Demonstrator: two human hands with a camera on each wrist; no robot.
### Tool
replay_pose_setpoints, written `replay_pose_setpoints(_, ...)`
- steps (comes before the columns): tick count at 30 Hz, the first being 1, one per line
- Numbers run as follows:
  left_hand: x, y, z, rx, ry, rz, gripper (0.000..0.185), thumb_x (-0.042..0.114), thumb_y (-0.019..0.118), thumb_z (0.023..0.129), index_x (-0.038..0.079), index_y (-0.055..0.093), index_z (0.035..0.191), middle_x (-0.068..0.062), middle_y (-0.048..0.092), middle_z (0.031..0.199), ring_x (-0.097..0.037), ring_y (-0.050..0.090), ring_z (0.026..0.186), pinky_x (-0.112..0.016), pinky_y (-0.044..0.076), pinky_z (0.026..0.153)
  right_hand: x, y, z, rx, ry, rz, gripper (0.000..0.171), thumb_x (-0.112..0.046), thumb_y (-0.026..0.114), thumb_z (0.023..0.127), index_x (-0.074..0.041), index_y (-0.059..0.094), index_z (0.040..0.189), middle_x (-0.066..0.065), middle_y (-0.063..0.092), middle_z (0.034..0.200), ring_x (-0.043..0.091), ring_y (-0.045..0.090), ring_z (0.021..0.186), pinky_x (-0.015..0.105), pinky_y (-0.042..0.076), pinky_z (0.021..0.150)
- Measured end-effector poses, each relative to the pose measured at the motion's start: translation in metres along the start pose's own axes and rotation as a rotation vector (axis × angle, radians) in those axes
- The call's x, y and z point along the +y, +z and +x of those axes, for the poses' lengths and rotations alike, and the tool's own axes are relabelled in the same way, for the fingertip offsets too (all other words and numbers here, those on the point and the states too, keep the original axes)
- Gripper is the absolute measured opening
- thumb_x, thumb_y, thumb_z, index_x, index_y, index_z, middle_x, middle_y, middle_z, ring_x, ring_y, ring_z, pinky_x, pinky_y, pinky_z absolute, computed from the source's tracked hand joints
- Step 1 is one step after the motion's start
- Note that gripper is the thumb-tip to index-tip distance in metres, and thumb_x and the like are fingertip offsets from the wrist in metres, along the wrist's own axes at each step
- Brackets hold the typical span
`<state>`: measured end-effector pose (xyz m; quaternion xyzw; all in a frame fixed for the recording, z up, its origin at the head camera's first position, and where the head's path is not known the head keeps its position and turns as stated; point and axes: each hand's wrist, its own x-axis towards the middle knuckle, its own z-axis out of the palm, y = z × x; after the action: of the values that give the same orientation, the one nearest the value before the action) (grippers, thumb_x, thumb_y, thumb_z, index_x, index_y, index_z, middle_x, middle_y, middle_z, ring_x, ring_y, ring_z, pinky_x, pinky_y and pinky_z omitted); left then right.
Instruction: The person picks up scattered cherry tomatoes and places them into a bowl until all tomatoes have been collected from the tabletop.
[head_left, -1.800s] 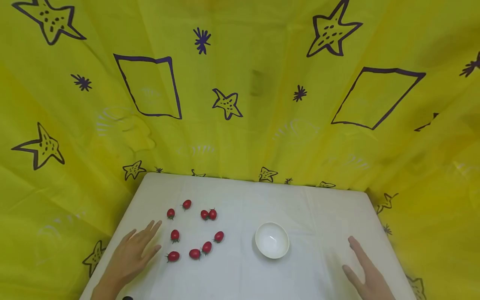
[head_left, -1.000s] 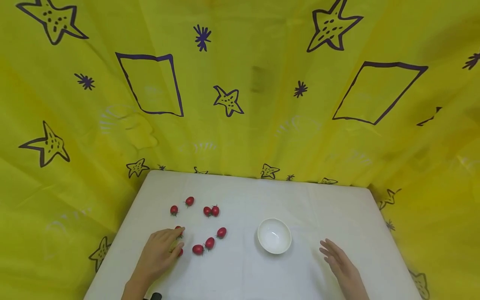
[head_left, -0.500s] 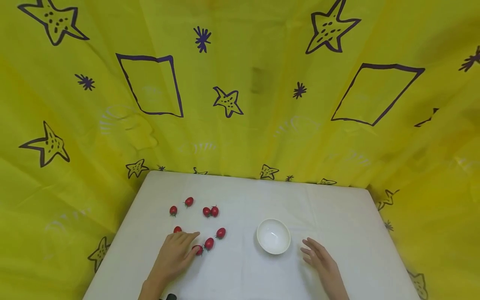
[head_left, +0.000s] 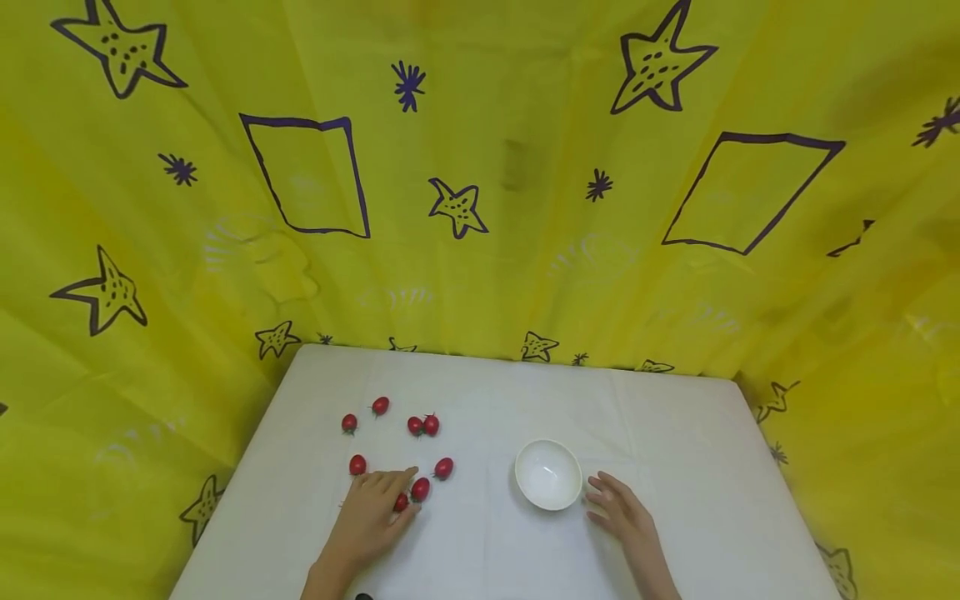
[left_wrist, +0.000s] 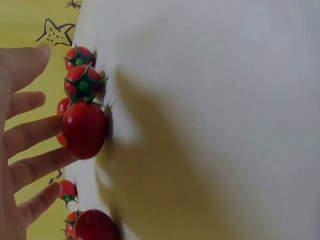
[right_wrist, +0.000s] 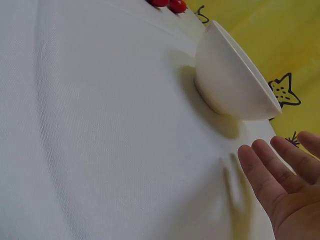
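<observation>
My left hand (head_left: 366,518) reaches low over the left part of the table, its thumb and fingers spread on either side of a red cherry tomato (head_left: 401,502). In the left wrist view its fingers extend behind a cherry tomato (left_wrist: 85,131) with a green stem, without curling round it. Just beyond the fingertips lie a second cherry tomato (head_left: 421,488) and a third cherry tomato (head_left: 444,468). My right hand (head_left: 628,523) is beside a white bowl (head_left: 548,477), fingers loosely extended toward its right side. The right wrist view shows a gap between fingertips and bowl.
Farther back lie a cherry tomato (head_left: 349,423), another cherry tomato (head_left: 381,406) and a touching pair of cherry tomatoes (head_left: 431,425). One more tomato (head_left: 357,463) lies left of my left fingers. A yellow curtain (head_left: 480,283) with drawn stars surrounds the white table (head_left: 487,558).
My left hand has come in from the left edge and moved rightward over the near tomatoes. My right hand has moved left, close to the bowl. The bowl stays in place.
</observation>
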<state>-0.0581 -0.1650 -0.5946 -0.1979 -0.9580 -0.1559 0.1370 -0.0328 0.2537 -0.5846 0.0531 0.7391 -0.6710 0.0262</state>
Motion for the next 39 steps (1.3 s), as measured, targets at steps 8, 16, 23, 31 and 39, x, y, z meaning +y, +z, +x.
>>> replay_pose_setpoints(8, 0.010, 0.006, 0.001, -0.024, -0.003, 0.047, 0.052, 0.040, 0.082, 0.088, 0.019, 0.069, 0.133, 0.005, 0.077, 0.113, -0.018, 0.069, 0.105, -0.044, 0.048, 0.100, 0.006, 0.012, 0.002, 0.039, 0.039, 0.056, 0.049, -0.021, 0.050, 0.111, 0.006, 0.042, 0.151, 0.017, 0.061, 0.145, 0.000, 0.069, 0.114, 0.028, 0.062, 0.092)
replay_pose_setpoints(16, 0.014, 0.009, 0.001, -0.064, -0.009, 0.070, 0.042, 0.038, 0.082, 0.089, 0.021, 0.072, 0.126, 0.006, 0.077, 0.108, -0.018, 0.069, 0.100, -0.044, 0.048, 0.100, 0.008, 0.024, 0.006, 0.036, 0.071, 0.074, 0.055, -0.025, 0.050, 0.111, 0.006, 0.037, 0.154, 0.036, 0.045, 0.154, -0.007, 0.067, 0.108, 0.030, 0.062, 0.091)
replay_pose_setpoints(23, 0.019, 0.010, 0.004, -0.080, -0.030, 0.082, 0.040, 0.036, 0.082, 0.089, 0.019, 0.073, 0.124, 0.004, 0.076, 0.107, -0.019, 0.067, 0.101, -0.046, 0.049, 0.101, 0.008, 0.029, 0.008, 0.035, 0.053, 0.081, 0.052, -0.023, 0.050, 0.111, 0.004, 0.039, 0.154, 0.037, 0.044, 0.154, -0.008, 0.066, 0.109, 0.034, 0.063, 0.090)
replay_pose_setpoints(31, 0.020, 0.012, 0.005, -0.067, -0.027, 0.058, 0.034, 0.034, 0.083, 0.089, 0.020, 0.075, 0.120, 0.005, 0.075, 0.105, -0.019, 0.066, 0.099, -0.046, 0.050, 0.101, 0.011, 0.033, 0.011, 0.058, 0.111, 0.069, 0.054, -0.028, 0.053, 0.110, 0.001, 0.042, 0.154, 0.033, 0.048, 0.154, 0.006, 0.068, 0.118, 0.035, 0.063, 0.090)
replay_pose_setpoints(39, 0.019, 0.021, 0.006, 0.004, 0.021, 0.045, 0.036, 0.034, 0.084, 0.087, 0.021, 0.075, 0.119, 0.007, 0.075, 0.101, -0.016, 0.066, 0.094, -0.045, 0.049, 0.098, 0.007, 0.035, 0.017, 0.055, 0.123, 0.056, 0.054, -0.026, 0.053, 0.110, 0.001, 0.041, 0.155, 0.032, 0.047, 0.155, 0.041, 0.059, 0.135, 0.035, 0.063, 0.091)
